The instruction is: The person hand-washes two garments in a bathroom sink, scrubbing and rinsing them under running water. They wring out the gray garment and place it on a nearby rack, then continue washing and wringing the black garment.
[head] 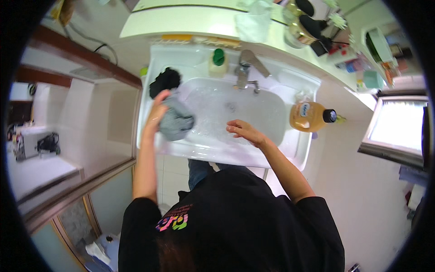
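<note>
My left hand (pixel 159 110) grips a bunched, wet-looking grey cloth (pixel 176 119) at the left side of a white washbasin (pixel 210 153). Just beyond that hand, a crumpled black cloth (pixel 166 81) lies on the basin's left ledge. Over the bowl, my right hand (pixel 246 132) hangs with its fingers slightly bent and apart, holding nothing. Water with some suds (pixel 207 108) covers the bottom of the bowl, and the drain (pixel 231 106) shows through it.
A metal faucet (pixel 242 73) rises at the basin's back, beside a green-capped bottle (pixel 218 64). On the right ledge lies a large amber jug (pixel 308 116) with a black cap. Above the basin, a white shelf (pixel 197 20) carries a tissue (pixel 254 25) and several containers.
</note>
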{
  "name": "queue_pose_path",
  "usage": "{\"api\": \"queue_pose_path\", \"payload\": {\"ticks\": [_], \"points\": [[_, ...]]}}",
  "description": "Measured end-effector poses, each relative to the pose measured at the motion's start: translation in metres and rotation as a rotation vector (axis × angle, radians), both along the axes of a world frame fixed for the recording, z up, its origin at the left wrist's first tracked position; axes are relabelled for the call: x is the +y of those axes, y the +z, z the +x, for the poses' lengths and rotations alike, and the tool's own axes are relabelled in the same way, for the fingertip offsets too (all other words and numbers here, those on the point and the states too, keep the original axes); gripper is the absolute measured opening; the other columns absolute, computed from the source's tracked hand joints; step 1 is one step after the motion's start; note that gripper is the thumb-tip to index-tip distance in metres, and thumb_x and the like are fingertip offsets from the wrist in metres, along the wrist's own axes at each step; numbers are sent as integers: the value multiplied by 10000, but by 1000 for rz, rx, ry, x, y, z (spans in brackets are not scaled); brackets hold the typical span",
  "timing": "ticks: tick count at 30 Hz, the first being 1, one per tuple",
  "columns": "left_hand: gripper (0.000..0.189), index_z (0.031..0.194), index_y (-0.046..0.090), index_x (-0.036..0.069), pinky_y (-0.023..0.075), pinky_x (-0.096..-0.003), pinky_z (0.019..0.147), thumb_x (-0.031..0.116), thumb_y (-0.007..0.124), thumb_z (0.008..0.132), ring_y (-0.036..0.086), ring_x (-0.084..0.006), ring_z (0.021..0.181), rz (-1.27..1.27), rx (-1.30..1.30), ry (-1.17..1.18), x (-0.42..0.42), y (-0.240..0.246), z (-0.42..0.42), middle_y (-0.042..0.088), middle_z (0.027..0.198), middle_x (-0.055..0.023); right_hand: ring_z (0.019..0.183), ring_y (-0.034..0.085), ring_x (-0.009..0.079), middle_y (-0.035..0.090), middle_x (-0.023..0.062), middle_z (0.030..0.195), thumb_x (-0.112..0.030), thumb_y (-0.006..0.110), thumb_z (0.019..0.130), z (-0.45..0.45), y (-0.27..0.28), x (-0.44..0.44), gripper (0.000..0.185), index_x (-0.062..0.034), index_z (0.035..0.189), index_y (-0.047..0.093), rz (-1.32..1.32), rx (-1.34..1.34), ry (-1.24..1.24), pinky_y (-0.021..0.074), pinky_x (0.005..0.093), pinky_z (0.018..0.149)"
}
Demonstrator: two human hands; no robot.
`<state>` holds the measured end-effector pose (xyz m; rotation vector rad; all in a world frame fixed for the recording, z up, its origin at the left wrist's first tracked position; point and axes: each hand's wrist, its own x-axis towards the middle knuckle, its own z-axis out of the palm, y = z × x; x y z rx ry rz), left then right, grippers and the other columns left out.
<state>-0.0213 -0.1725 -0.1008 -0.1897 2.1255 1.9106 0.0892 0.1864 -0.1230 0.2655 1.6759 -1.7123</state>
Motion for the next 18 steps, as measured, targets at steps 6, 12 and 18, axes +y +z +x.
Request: {"api": "queue_pose_path", "payload": {"ticks": [6,12,18], "points": [[337,1127,570,47,428,-468,982,99,582,795,520,-412,1159,-1479,295,-301,-34,12,6,545,1161,-199,1083,603,381,627,236,1129,-421,749,831,-44,-30,126,547,-1,1157,621,1096,458,-101,499,451,924],[291,1155,564,8,296,-590,1105,143,488,909,450,-442,1280,-1789,654,-440,-6,-76,38,540,1224,-235,1002,632,306,655,185,1056,-197,572,872,-116,-63,213,267,0,1042,631,1931,294,71,508,419,806],[605,1311,512,26,238,-587,1135,232,718,781,361,-456,1355,-1547,366,-574,-9,-31,37,450,1390,-273,1037,608,306,638,182,1113,-122,563,861,-98,-107,195,337,49,1148,605,1977,406,402,493,408,819]]}}
